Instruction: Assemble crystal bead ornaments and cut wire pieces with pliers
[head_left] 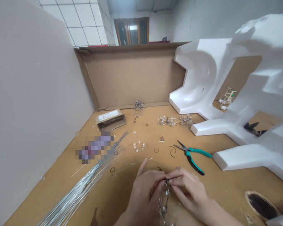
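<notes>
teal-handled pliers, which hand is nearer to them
The right hand. The pliers lie just ahead of it on the table, not touching it. The left hand is farther off, to the left, with the right hand's fingers beside it.

The pliers [188,153] are teal and black, the wires [80,182] silver, the tabletop [226,201] tan

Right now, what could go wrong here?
The beaded wire piece pinched between the left hand and right hand might slip or bend. Small clear beads lying beyond the left hand could get brushed away. The pliers, lying beyond the right hand, might get knocked.
</notes>
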Motion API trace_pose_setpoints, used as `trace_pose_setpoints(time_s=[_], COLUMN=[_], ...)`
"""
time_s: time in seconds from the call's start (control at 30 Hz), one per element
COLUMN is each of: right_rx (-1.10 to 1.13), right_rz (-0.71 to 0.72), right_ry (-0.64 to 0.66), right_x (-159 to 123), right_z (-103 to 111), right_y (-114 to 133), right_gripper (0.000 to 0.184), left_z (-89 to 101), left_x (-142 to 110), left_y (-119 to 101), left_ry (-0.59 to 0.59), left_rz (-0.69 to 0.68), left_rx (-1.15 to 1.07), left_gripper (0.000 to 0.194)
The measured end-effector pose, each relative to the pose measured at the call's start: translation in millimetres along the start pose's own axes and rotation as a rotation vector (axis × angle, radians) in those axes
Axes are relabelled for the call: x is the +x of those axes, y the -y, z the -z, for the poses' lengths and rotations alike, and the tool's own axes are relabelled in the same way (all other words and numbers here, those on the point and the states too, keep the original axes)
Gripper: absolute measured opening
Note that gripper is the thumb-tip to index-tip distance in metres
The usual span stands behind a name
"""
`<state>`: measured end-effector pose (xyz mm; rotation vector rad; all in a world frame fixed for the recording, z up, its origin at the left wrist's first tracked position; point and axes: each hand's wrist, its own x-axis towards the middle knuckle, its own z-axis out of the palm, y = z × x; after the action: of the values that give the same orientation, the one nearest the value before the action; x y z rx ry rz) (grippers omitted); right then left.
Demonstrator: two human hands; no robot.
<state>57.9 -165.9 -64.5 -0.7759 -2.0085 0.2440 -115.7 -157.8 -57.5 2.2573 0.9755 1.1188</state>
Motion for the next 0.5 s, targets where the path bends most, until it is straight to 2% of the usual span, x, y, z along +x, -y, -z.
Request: trace_pose_setpoints(time_s=[0.2,0.27,0.4,0.5], right_rx=[0.046,0.078,0.116,0.18], right_rz=[-0.057,-0.095,-0.192,-0.317], right_ry=[0.056,0.06,0.039,0.069], right_x=[7.1,6.8,1.9,1.8], right_z=[7.7,13.8,28.1,32.9], right_y=[1.6,-0.8,-5.9,-3.3], right_gripper=[0.021,0.017,0.013,0.012], left_z=[5.6,9.5,17.0,14.2], left_x=[-1.0,-0.3,4.3,6.2], left_y=[1.5,5.6,15.8,16.8], left_ry=[-0.082,-0.108,-0.12,-0.08], left_rz=[-0.043,0.008,0.206,0.257], left_rx=[0.15,0.163,0.084,0.012], left_gripper=[0.019,0.018,0.015,0.015])
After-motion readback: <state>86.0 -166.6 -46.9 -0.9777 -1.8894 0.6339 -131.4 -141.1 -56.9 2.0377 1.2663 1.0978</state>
